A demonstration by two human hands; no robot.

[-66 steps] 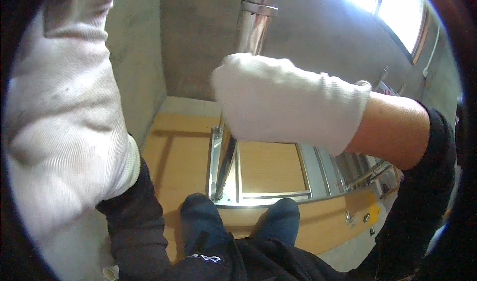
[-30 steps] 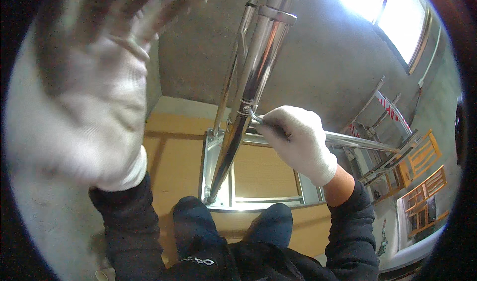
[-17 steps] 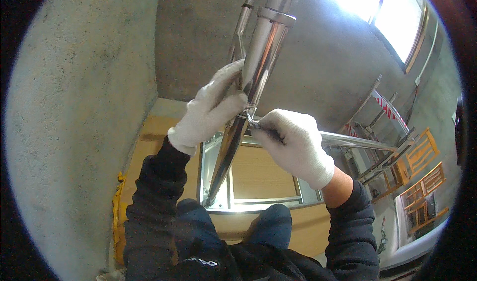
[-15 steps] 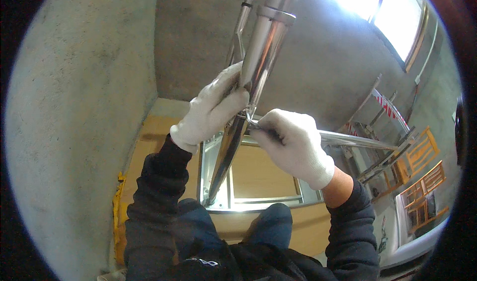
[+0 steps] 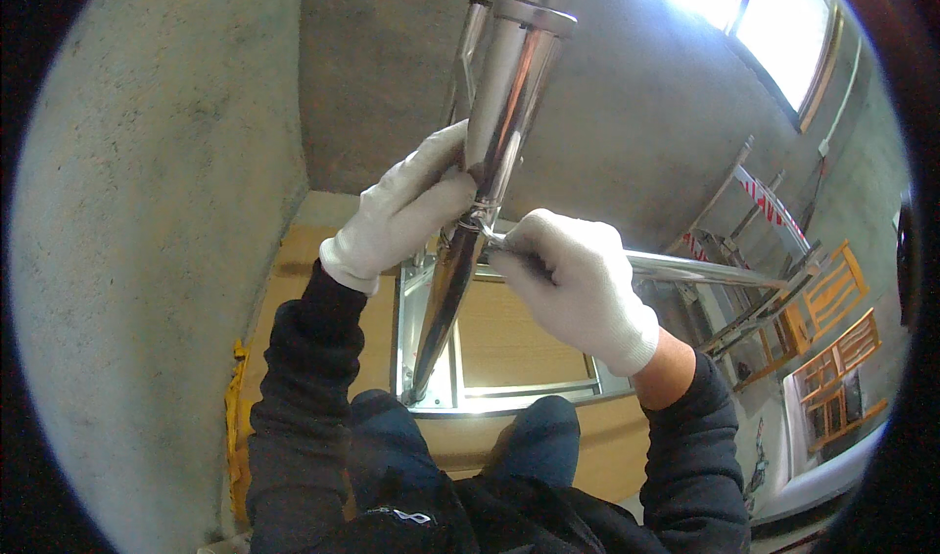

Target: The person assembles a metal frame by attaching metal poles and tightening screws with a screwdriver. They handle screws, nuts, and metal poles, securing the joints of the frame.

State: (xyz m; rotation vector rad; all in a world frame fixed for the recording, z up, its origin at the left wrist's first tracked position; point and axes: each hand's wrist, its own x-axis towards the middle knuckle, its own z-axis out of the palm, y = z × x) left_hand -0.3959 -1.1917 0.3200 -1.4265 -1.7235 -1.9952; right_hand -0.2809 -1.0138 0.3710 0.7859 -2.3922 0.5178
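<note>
A shiny metal pole (image 5: 504, 109) stands in front of me, its wide upper tube narrowing to a thinner dark lower shaft (image 5: 441, 314). My left hand (image 5: 401, 207), in a white knitted glove, grips the pole from its left side just above the joint; its fingertips are hidden behind the tube. At the joint sits a small metal collar (image 5: 480, 213). My right hand (image 5: 578, 280), also gloved in white, is closed on a small bent metal tool (image 5: 492, 233) whose tip touches the collar. Most of that tool is hidden in the fist, so its exact kind is unclear.
Below is a metal frame (image 5: 529, 393) on a tan floor (image 5: 519, 334). A thinner metal tube (image 5: 468, 55) rises behind the pole, and a horizontal bar (image 5: 705, 272) runs rightward. Bare walls enclose the left and far sides. A ladder (image 5: 774, 211) and wooden chairs (image 5: 837, 358) stand right.
The pole's upper part and my left hand have shifted slightly left in view. My right hand stays at the collar, and the small tool has turned a little.
</note>
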